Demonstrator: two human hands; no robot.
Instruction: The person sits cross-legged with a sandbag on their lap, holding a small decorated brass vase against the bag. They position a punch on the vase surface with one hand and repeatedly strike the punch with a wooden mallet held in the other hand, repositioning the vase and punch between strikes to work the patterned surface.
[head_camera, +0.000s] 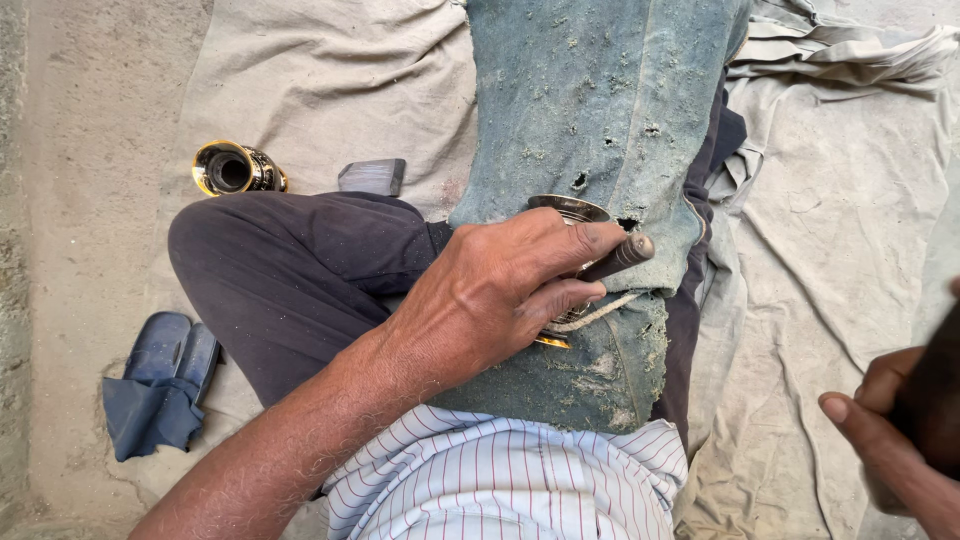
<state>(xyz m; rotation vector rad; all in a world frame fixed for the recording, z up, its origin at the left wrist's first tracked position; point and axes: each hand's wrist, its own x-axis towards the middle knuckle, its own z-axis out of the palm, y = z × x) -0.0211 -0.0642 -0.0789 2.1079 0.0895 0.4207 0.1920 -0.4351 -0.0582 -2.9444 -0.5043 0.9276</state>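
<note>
The left hand (500, 290) has its fingers clamped on a thin punch tool (618, 257) and presses a brass vessel (568, 212) against the denim-covered thigh. Right hand (895, 420), near right: grip cannot be told. The vessel is judged rigid, slippery; hold at rim.

1. soft, even daylight, bright without harsh shadows.
2. a small glare spot on the brass vessel (236, 168) at upper left.
3. the right hand (905, 430) at the frame edge is blurred and dark; the centre stays sharp.
</note>
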